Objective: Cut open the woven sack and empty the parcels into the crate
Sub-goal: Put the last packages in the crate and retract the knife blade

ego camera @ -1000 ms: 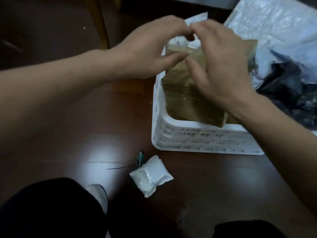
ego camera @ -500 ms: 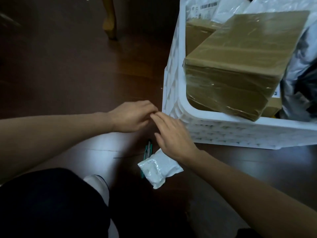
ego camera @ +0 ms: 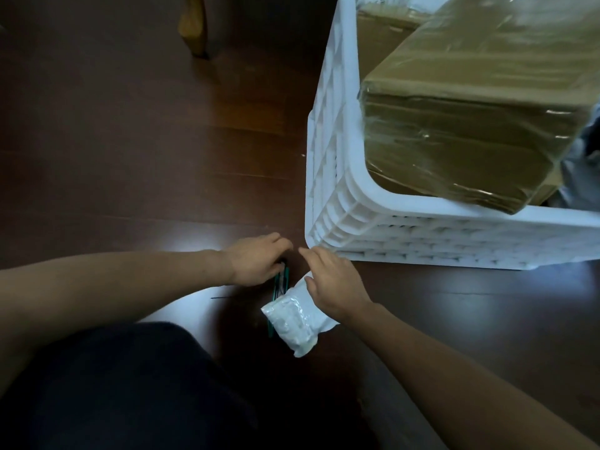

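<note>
Boxes [ego camera: 470, 118] fill the crate [ego camera: 328, 177] at two o'clock, so the left hand [ego camera: 256, 264] curls over the green tool [ego camera: 278, 289], grip unclear, while the right hand [ego camera: 334, 287] rests flat, fingers together, on a stray packet [ego camera: 293, 319] that likely goes in next.

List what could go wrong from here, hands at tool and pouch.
1. The left hand touches the green tool right beside the right hand on the white pouch: if bladed, a nick is possible.
2. The taped box juts over the crate rim; it might slide out.
</note>
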